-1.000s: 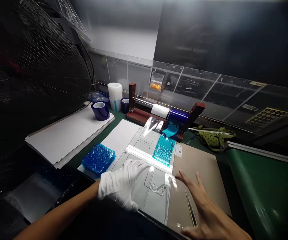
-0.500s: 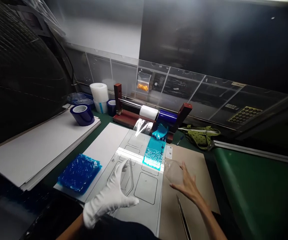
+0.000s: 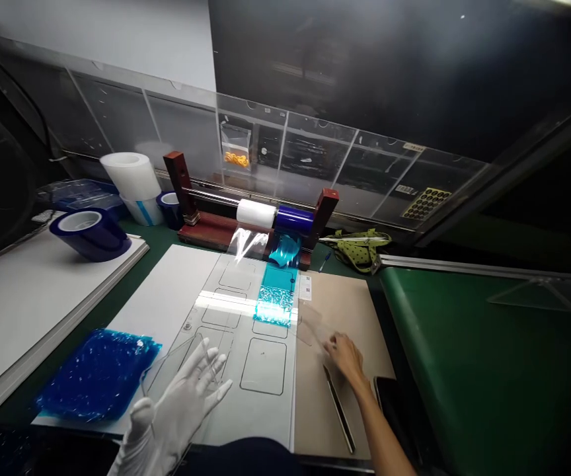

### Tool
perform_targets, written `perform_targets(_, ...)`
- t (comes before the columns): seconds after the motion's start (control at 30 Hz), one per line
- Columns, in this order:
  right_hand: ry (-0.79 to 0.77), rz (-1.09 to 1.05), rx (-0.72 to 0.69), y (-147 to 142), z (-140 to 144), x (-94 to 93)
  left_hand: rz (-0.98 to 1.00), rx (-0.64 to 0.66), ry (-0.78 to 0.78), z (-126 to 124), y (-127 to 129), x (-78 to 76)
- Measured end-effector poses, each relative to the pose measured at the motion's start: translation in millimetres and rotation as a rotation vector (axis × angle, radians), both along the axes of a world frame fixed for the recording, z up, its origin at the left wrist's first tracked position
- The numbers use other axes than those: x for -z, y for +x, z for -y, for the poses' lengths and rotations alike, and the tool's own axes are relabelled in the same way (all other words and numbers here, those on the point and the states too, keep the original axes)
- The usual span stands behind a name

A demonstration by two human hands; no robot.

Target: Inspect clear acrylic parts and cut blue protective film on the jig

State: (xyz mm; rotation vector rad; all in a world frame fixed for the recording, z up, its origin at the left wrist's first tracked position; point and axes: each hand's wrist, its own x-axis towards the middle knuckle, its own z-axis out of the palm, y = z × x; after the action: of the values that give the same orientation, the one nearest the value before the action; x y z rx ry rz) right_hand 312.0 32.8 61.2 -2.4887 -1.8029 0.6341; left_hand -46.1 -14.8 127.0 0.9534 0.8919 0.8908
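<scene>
Tape stand (image 3: 246, 228) blocks the far edge (green belt (image 3: 464, 344) open).

Clear glossy plastic sheet (image 3: 176, 367) is seen lower left; white cloth glove on left hand (image 3: 176, 410); matt brown card (image 3: 345, 311) right.
</scene>
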Motion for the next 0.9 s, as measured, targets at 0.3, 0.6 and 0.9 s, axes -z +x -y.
perform_targets(0.3,0.126,-0.290,0.166,-28.0,82.9,-1.4,-0.247,0.235,0.233,-4.4,42.3,-72.4)
perform_targets(0.6,0.268,-1.022,0.030,-85.7,132.5,-160.8,-0.830,0.498,0.852,-4.2,58.8,-122.0)
perform_targets(0.9,0.334,-0.792,-0.216,-115.3,133.0,-172.8,-0.717,0.520,0.909,8.3,62.3,-126.1)
